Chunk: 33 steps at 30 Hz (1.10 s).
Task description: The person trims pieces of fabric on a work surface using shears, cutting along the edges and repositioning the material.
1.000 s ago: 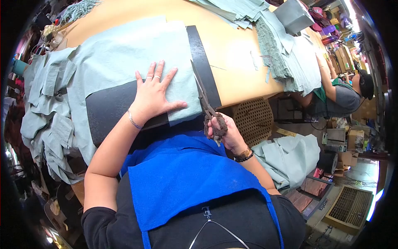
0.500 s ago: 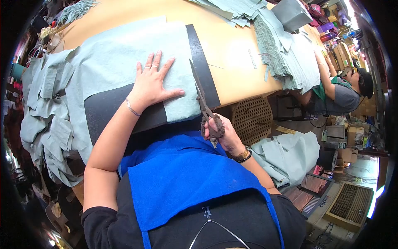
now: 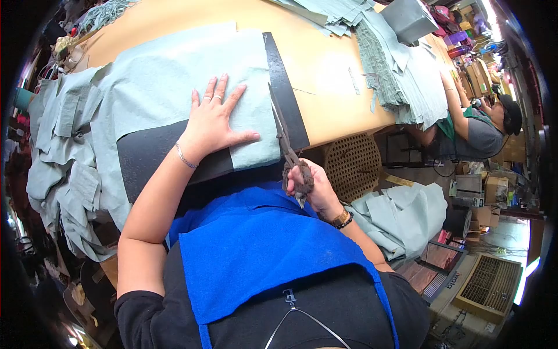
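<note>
Pale green fabric (image 3: 168, 75) lies over a black board (image 3: 157, 157) on the tan table. My left hand (image 3: 215, 125) rests flat on the fabric with its fingers spread, near the fabric's lower right part. Scissors (image 3: 283, 131) with dark, wrapped handles are in my right hand (image 3: 314, 189), whose fingers are closed round the handles. The blades point up along the fabric's right edge, over the board's right strip. Whether the blades touch the fabric is hard to tell.
Crumpled fabric (image 3: 70, 168) hangs at the left. A tall fabric stack (image 3: 407, 87) and a grey box (image 3: 407, 22) stand at the right. Beyond the stack is another person (image 3: 479, 134). A woven chair (image 3: 353, 166) and more fabric (image 3: 401, 218) are below the table's edge.
Compared with a second ago, my left hand and the fabric's near edge have shifted slightly up and left. My right hand, still holding the scissors, sits slightly further left.
</note>
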Each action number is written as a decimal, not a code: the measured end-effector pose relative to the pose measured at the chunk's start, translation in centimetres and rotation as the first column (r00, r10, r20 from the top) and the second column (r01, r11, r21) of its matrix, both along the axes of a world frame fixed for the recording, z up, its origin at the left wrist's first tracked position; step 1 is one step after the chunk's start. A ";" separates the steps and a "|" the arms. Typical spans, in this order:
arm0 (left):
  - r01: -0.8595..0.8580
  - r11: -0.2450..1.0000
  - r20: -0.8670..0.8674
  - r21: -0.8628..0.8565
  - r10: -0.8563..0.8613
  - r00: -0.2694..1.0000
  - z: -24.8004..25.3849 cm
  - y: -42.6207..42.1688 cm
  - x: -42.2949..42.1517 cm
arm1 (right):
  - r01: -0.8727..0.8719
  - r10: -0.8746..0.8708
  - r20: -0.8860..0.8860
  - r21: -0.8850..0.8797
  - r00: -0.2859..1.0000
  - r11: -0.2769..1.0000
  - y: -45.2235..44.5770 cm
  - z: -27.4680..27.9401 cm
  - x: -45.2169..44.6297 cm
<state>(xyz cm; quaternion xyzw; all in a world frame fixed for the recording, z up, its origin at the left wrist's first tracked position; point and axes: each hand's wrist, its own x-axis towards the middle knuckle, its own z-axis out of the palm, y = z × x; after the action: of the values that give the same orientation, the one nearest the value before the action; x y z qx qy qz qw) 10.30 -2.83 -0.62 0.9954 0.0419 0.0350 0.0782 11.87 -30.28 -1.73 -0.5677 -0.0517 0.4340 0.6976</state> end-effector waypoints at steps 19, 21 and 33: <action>0.037 0.999 -0.012 -0.024 -0.037 0.999 0.2 -1.3 -1.5 | 0.050 -0.050 -0.009 0.026 0.999 0.998 1.1 0.0 0.3; 0.037 0.999 -0.021 -0.026 -0.038 0.999 0.4 -1.2 -1.4 | 0.056 -0.055 -0.004 0.044 0.998 0.998 1.2 -0.1 0.2; -0.001 1.000 0.014 0.031 0.000 1.000 -0.1 0.1 1.5 | 0.087 -0.086 -0.026 0.050 0.996 0.995 1.5 0.2 -0.9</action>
<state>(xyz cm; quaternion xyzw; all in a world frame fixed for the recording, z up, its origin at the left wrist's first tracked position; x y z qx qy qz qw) 11.83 -2.77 -0.74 0.9963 0.0411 0.0428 0.0629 10.97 -28.82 -1.57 -0.5462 -0.0297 0.4088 0.7305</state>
